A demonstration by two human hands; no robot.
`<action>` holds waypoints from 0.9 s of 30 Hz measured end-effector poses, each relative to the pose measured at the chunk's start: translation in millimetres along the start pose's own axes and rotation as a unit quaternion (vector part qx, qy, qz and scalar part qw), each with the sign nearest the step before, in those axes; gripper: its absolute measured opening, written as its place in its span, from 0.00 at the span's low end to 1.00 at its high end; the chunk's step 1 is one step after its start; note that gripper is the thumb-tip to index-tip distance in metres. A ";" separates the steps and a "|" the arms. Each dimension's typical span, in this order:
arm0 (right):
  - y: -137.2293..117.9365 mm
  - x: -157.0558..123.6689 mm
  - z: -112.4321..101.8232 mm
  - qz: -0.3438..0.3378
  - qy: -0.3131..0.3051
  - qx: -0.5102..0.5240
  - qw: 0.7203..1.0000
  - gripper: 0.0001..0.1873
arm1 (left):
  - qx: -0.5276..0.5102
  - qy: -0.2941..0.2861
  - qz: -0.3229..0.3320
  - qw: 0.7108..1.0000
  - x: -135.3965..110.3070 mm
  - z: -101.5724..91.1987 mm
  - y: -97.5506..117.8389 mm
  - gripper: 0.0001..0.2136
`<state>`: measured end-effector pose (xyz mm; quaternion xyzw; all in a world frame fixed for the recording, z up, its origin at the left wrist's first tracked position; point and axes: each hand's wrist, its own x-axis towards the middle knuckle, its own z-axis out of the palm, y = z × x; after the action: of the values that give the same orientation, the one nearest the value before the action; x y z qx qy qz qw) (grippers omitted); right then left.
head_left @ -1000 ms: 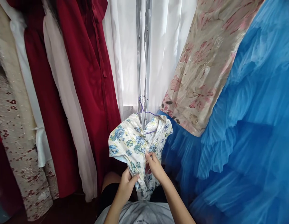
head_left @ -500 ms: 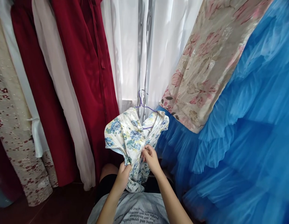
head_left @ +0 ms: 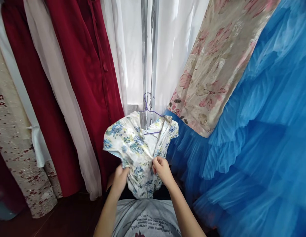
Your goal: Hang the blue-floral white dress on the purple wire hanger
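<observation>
**Floral blouse (head_left: 139, 158) gripped at its side and front edge**

The white blouse, printed with blue flowers and touches of yellow, is in front of the person's grey T-shirt (head_left: 148, 219), its neckline pointing away and its lower part over the lap. A thin purple hanger (head_left: 146, 109) sits inside its shoulders, the hook standing up beyond the collar and the lower bar showing across the open neck.

The left hand (head_left: 120, 180) has its fingers closed on the side of the blouse, just below the sleeve opening. The right hand (head_left: 163, 169) pinches the front edge near the middle, fingers bunched together on the cloth.

To the left hang a crimson dress (head_left: 86, 65) and a pale pink garment (head_left: 57, 75); to the right, a beige skirt with pink flowers (head_left: 214, 72) overlaps a ruffled blue tulle gown (head_left: 271, 138). White drapery (head_left: 133, 49) hangs straight ahead, behind upright metal poles (head_left: 144, 49).
</observation>
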<state>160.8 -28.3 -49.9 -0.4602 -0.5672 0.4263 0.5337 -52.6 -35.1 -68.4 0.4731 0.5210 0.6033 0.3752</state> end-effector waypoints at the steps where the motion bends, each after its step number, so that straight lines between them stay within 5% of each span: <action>1: -0.5 -2.8 -1.9 0.017 -0.020 0.006 1.000 0.18 | 0.025 0.059 0.048 0.997 10.5 -8.3 -1.5 0.16; 4: -3.0 -9.9 -4.1 0.045 -0.047 0.003 0.998 0.16 | 0.073 0.190 0.159 0.966 25.2 -16.2 -2.5 0.16; 6: -5.4 -12.1 -2.4 0.046 -0.035 -0.010 0.998 0.16 | 0.084 0.106 0.194 0.972 17.1 -0.1 -0.3 0.13; 9: -9.6 -11.7 0.7 0.031 -0.045 -0.040 0.998 0.16 | 0.089 -0.127 0.188 0.970 -6.0 44.8 4.5 0.10; 13: -19.3 -0.9 -4.9 0.012 -0.057 -0.075 0.995 0.13 | 0.030 -0.164 0.145 0.975 -18.4 87.2 7.6 0.03; 19: -76.0 66.2 -15.9 0.013 -0.063 0.006 0.998 0.14 | 0.104 -0.143 0.201 0.963 -9.3 82.9 -1.9 0.05; 24: -139.9 133.2 0.0 -0.031 -0.031 0.025 0.999 0.13 | 0.139 -0.124 0.199 0.962 -4.7 81.0 -18.6 0.04; 27: -154.6 148.3 8.6 -0.067 0.006 0.051 0.996 0.13 | 0.152 -0.153 0.191 0.958 -3.1 80.5 -19.3 0.04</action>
<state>140.9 83.8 131.8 -0.3963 -0.5712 0.4151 0.5868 24.9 -12.6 -87.2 0.7018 0.4433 0.4978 0.2514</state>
